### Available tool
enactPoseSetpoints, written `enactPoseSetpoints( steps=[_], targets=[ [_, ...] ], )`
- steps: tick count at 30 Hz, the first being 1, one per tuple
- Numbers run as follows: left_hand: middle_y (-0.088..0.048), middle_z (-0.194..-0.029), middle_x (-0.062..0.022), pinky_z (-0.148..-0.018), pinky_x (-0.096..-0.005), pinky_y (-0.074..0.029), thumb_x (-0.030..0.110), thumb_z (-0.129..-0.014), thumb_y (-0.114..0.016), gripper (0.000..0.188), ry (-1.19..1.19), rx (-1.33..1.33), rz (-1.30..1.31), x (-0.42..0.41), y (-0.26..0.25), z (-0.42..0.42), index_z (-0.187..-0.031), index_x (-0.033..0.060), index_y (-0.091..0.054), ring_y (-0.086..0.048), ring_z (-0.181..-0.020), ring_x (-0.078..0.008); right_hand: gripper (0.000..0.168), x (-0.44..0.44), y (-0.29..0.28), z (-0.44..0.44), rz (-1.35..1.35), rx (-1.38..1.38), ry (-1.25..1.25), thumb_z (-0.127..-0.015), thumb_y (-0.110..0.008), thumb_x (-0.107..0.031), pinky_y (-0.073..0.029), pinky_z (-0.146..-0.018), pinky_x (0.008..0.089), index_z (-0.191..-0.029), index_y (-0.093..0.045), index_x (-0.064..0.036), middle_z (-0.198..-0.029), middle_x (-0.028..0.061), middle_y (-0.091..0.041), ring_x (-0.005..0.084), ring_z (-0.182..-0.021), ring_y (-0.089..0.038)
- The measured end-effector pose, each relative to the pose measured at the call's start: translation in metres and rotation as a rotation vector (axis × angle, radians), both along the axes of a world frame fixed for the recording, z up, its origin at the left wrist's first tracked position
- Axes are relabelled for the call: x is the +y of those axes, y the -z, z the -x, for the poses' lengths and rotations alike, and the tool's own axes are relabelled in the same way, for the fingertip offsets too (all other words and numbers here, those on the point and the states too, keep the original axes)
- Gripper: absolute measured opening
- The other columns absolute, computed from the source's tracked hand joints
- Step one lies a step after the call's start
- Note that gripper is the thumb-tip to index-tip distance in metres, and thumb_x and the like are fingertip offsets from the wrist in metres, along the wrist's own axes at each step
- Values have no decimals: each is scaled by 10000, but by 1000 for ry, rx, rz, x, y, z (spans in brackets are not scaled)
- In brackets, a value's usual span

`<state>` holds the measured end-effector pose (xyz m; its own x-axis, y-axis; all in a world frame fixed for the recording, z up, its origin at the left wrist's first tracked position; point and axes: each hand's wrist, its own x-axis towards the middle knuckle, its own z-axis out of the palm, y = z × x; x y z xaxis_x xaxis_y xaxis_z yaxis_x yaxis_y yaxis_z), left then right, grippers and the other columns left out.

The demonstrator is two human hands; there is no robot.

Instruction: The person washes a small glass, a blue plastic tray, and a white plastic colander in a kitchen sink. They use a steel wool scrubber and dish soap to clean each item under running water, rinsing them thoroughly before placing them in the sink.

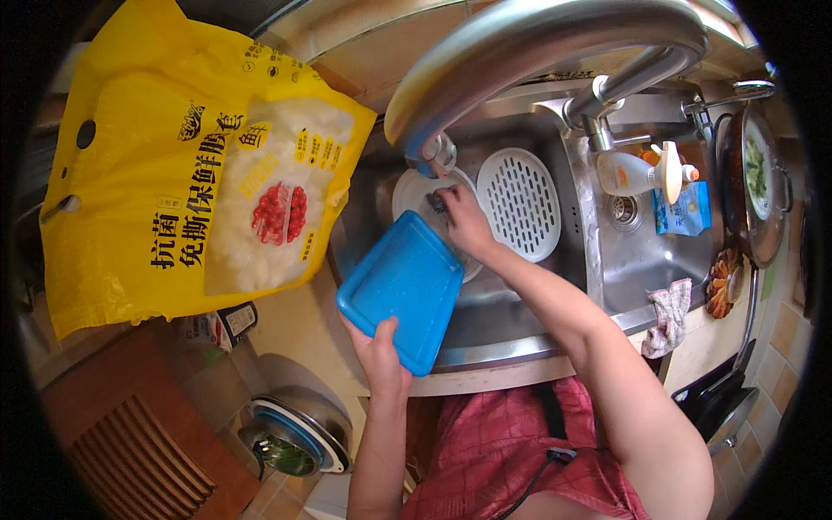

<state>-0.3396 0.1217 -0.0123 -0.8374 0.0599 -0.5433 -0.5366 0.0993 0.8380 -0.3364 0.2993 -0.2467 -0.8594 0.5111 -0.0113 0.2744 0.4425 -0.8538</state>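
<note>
My left hand [380, 357] grips the near end of a blue plastic tray or lid [406, 292], thumb on top, and holds it tilted over the front left of the steel sink. Close to the far edge of the blue piece, my right hand [465, 221] pinches a small dark scrubber [435, 203], perhaps steel wool. Just beyond the fingers is the faucet's spout end [432, 156]. Below lies a round white dish [406, 188], partly hidden by the blue piece and my hand. A white slotted drain plate [520, 205] rests to the right in the same basin.
The curved faucet neck [539, 45] arches over the left basin [520, 305]. In the right basin are a spray bottle [627, 174] and a blue packet [682, 208]. A cloth [668, 318] hangs over the front rim. A large yellow bag [149, 162] hangs at left.
</note>
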Motion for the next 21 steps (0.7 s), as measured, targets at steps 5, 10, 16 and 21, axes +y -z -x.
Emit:
enactPoseSetpoints(
  steps=[5,10,16,21],
  targets=[
    [-446,-1413,-171,-1014,-468,-487,-73,-786,-513,806,100,-17,-62,7,13,-3,-1525,132,-264,-513,-1245,-328,382,-17,-126,-18,458,328,-65,-915,-622,-157,-418,-1043,451,-1271,-544,-43,-1247,199,-518,378,-1234,-500],
    [-480,-1370,-130,-996,-426,-511,-121,-703,-486,875,199,-26,-88,23,14,-6,-1515,139,-290,-557,-1194,-296,326,-47,-171,-19,259,496,-237,-907,-625,-142,-349,-1116,496,-1218,-554,-74,-1233,168,-548,349,-1239,-510],
    [-498,-1300,-206,-948,-500,-542,-121,-665,-460,806,243,-97,-118,31,-21,-5,-1435,88,-350,-570,-1146,-370,277,2,-54,-35,325,184,114,-922,-591,-152,-454,-955,466,-1149,-557,3,-1151,213,-565,410,-1118,-546],
    [-499,-1316,-188,-964,-486,-534,-128,-680,-460,791,250,-121,-92,25,-8,-15,-1432,93,-357,-569,-1157,-341,288,0,-40,-40,215,186,231,-954,-552,-167,-467,-966,441,-1185,-564,5,-1187,225,-571,411,-1137,-549]
  ],
)
